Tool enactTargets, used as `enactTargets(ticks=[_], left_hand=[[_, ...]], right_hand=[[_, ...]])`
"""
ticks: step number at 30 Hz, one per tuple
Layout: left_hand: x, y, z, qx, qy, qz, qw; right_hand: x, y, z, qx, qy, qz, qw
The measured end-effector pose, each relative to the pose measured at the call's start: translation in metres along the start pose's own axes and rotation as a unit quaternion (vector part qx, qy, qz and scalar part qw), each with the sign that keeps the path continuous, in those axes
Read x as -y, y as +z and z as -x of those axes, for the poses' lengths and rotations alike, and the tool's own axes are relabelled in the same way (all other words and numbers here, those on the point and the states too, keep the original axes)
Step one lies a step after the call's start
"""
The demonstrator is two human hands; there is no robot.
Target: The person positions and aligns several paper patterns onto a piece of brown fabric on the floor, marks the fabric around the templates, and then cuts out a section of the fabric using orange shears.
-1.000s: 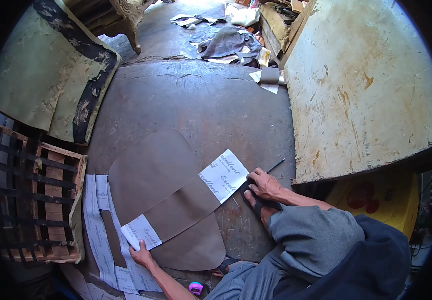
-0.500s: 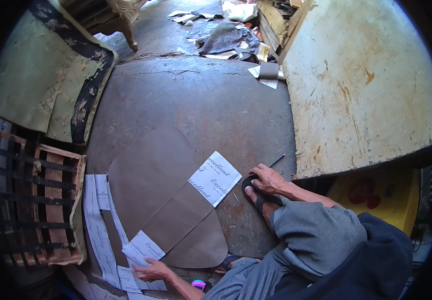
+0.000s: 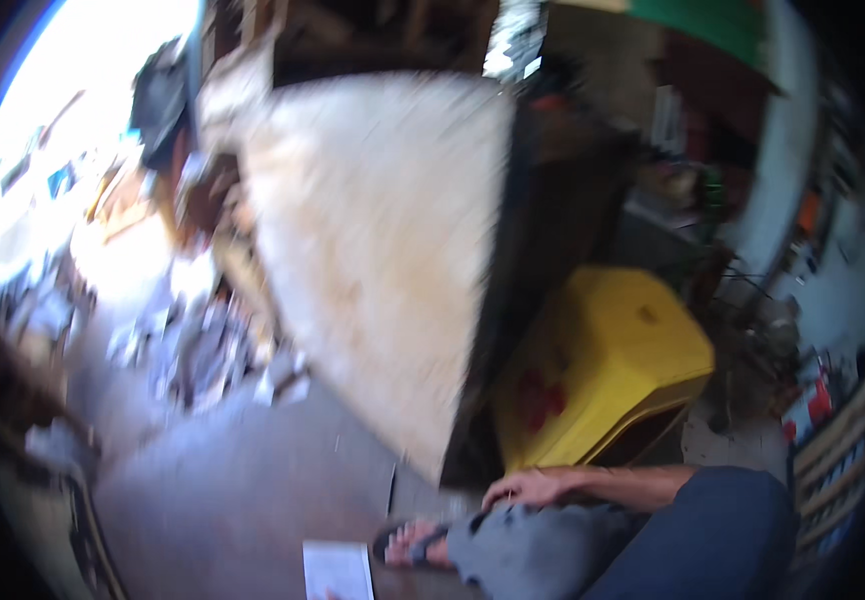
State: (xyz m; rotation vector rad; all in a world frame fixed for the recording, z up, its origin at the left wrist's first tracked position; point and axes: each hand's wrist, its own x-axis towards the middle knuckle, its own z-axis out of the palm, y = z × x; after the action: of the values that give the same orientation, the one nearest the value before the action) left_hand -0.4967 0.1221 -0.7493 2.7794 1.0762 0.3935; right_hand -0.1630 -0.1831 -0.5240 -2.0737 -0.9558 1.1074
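Observation:
My right hand (image 3: pixel 525 488) hangs over my right shin beside the grey trouser leg, fingers loosely bent and apart; I see nothing in them. Below it my foot rests on the floor in a dark sandal (image 3: pixel 385 545). At the lower edge lies a white rectangular piece of sheet (image 3: pixel 337 568). Only a small blurred bit of what looks like my left hand (image 3: pixel 332 596) shows at its bottom edge, so its grip is hidden. A thin dark stick, like a pencil (image 3: pixel 393 488), lies on the floor ahead of the foot.
A large worn pale panel (image 3: pixel 373 240) stands ahead. To its right is a yellow plastic container (image 3: pixel 613 360). Scraps of cloth (image 3: pixel 203 355) are heaped at the left. A slatted wooden frame (image 3: pixel 838 465) stands at the far right. Motion blurs much of the view.
The view has swung up and to the right, bringing in the yellow container. The brown sheet and most of my left hand have left the picture. My right hand has moved from the foot to the shin.

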Motion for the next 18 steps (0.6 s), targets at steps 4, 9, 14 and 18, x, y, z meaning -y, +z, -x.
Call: enactTargets(ticks=[4,9,14,18], left_hand=[[0.006,-0.014,0.012,0.121,-0.038,-0.027,0.992],[0.015,-0.018,0.033,0.112,-0.028,-0.047,0.992],[-0.001,-0.043,0.035,0.188,0.005,-0.118,0.975],[0.024,-0.047,0.07,0.179,0.017,-0.082,0.98]], right_hand=[[0.208,-0.089,0.115,-0.133,-0.163,0.084,0.974],[0.274,-0.212,0.184,-0.608,-0.279,0.187,0.719],[0.262,-0.396,0.161,-0.657,-0.226,0.205,0.69],[0.289,-0.475,0.051,-0.584,-0.08,0.331,0.737]])
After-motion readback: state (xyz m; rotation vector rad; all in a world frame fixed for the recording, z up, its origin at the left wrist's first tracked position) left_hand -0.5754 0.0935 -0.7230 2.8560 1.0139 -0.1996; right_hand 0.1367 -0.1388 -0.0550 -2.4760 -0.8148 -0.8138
